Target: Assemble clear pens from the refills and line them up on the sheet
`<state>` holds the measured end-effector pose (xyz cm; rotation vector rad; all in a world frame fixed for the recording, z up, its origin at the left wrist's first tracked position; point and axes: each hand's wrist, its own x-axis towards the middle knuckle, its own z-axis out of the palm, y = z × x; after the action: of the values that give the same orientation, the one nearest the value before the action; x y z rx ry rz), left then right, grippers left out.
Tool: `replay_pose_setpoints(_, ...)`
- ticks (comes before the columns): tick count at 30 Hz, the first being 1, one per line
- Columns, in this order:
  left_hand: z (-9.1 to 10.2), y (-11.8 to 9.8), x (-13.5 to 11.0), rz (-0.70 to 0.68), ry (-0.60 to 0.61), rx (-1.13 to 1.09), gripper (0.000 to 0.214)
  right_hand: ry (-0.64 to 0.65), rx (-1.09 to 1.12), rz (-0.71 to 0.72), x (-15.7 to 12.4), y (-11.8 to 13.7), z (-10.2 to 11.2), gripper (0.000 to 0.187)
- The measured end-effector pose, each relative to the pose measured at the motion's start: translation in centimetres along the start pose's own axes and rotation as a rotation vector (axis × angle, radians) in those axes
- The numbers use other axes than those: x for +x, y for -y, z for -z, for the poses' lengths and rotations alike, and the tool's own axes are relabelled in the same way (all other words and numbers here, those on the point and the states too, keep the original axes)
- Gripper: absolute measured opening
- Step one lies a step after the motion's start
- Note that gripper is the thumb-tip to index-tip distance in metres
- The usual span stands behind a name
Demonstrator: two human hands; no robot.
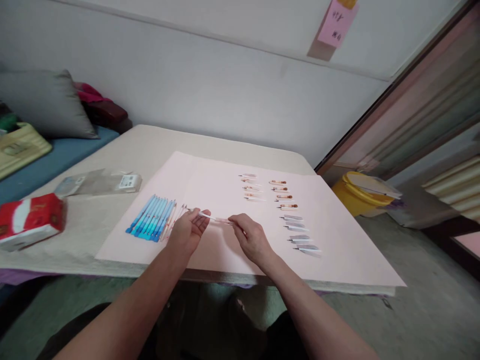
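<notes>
A slim white pen (208,216) lies level between my two hands, just above the pink sheet (210,175). Its left part is pinched in the fingers of my left hand (187,231). The fingers of my right hand (250,237) close on the pale pinkish piece (222,221) at its right end; whether the two pieces are joined I cannot tell. Left of my hands lies a row of blue pens (152,218), with several pale pens (170,220) beside them. To the right, dark-tipped pen parts lie beside brown figured pieces (288,206) and greyish clear pieces (296,237).
The sheet covers part of a beige-topped table (157,140). A clear plastic bag (101,182) and a red-and-white pack (30,220) lie at left. A blue seat with a grey cushion (45,102) stands beyond. At right is a yellow bucket (348,197); a wall stands behind.
</notes>
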<state>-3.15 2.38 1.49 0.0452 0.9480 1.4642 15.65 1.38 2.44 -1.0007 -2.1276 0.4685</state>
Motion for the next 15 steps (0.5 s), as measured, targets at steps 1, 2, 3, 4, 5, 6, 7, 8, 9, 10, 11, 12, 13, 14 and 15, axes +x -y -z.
replay_pose_setpoints(1, -0.02, 0.13, -0.09, 0.002, 0.008, 0.005, 0.006, -0.009, 0.002, 0.004, 0.02, 0.02, -0.14, 0.021)
replay_pose_setpoints(2, -0.03, 0.23, -0.17, 0.002, 0.015, 0.009, 0.006, -0.018, 0.006, 0.01, 0.03, 0.06, -0.26, 0.02)
replay_pose_setpoints(3, -0.05, 0.31, -0.24, 0.0, 0.021, 0.011, 0.007, -0.025, 0.011, 0.017, 0.04, 0.12, -0.33, 0.02)
replay_pose_setpoints(4, -0.06, 0.34, -0.28, -0.006, 0.022, 0.012, 0.007, -0.031, 0.013, 0.024, 0.03, 0.19, -0.37, 0.02)
replay_pose_setpoints(5, -0.07, 0.34, -0.29, -0.013, 0.02, 0.011, 0.007, -0.038, 0.013, 0.027, 0.01, 0.27, -0.37, 0.02)
replay_pose_setpoints(6, -0.06, 0.31, -0.26, -0.023, 0.013, 0.009, 0.007, -0.048, 0.008, 0.027, -0.03, 0.34, -0.33, 0.019)
replay_pose_setpoints(7, -0.05, 0.25, -0.21, -0.034, 0.005, 0.007, 0.008, -0.061, 0.002, 0.024, -0.06, 0.4, -0.27, 0.019)
replay_pose_setpoints(8, -0.02, 0.19, -0.14, -0.047, -0.003, 0.006, 0.008, -0.076, -0.002, 0.018, -0.09, 0.44, -0.2, 0.019)
replay_pose_setpoints(9, 0.01, 0.14, -0.07, -0.058, -0.011, 0.006, 0.008, -0.09, -0.004, 0.011, -0.12, 0.48, -0.14, 0.019)
replay_pose_setpoints(10, 0.04, 0.12, -0.01, -0.065, -0.02, 0.007, 0.008, -0.102, -0.002, 0.006, -0.14, 0.51, -0.11, 0.019)
replay_pose_setpoints(11, 0.07, 0.13, 0.03, -0.068, -0.024, 0.01, 0.007, -0.109, 0.003, 0.003, -0.16, 0.54, -0.13, 0.019)
replay_pose_setpoints(12, 0.1, 0.19, 0.03, -0.065, -0.022, 0.013, 0.007, -0.11, 0.009, 0.001, -0.18, 0.58, -0.21, 0.019)
replay_pose_setpoints(13, 0.11, 0.28, -0.02, -0.059, -0.01, 0.017, 0.007, -0.105, 0.013, 0.0, -0.21, 0.64, -0.37, 0.019)
replay_pose_setpoints(14, 0.11, 0.41, -0.13, -0.05, 0.008, 0.023, 0.007, -0.094, 0.013, -0.002, -0.25, 0.7, -0.58, 0.02)
replay_pose_setpoints(15, 0.08, 0.57, -0.29, -0.045, 0.031, 0.032, 0.007, -0.082, 0.01, -0.005, -0.31, 0.77, -0.84, 0.02)
